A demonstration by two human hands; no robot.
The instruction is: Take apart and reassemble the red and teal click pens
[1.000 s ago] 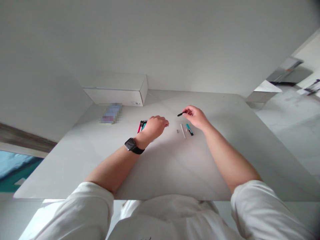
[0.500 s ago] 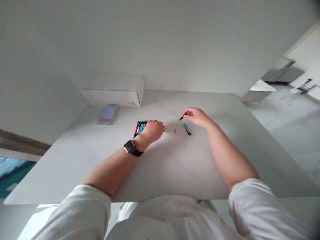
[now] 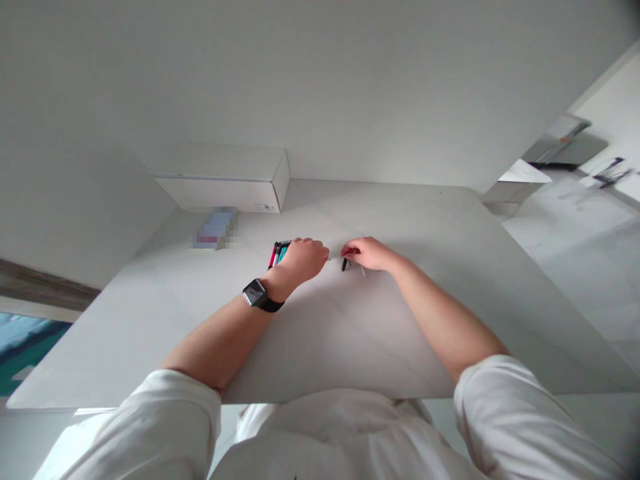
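Observation:
My left hand [image 3: 306, 259], with a black watch [image 3: 255, 292] on its wrist, is closed beside a row of pens [image 3: 277, 254] in red, black, white and teal. A small pale tip [image 3: 329, 259] shows at its fingers; the rest of what it holds is hidden. My right hand [image 3: 367, 252] pinches a short black pen part [image 3: 344, 265], pointing down just above or against the table. Close under its fingers lie a small dark piece [image 3: 349, 263] and the end of a thin white refill [image 3: 363, 271].
A long white box [image 3: 220, 193] stands against the wall at the back left of the white table [image 3: 320, 353]. In front of it lies a blurred bluish packet [image 3: 215, 228]. The table's front edge runs close to my body.
My right hand has moved left and toward me with the black pen part, now near my left hand. It covers the teal pen piece seen before. My left hand has barely shifted.

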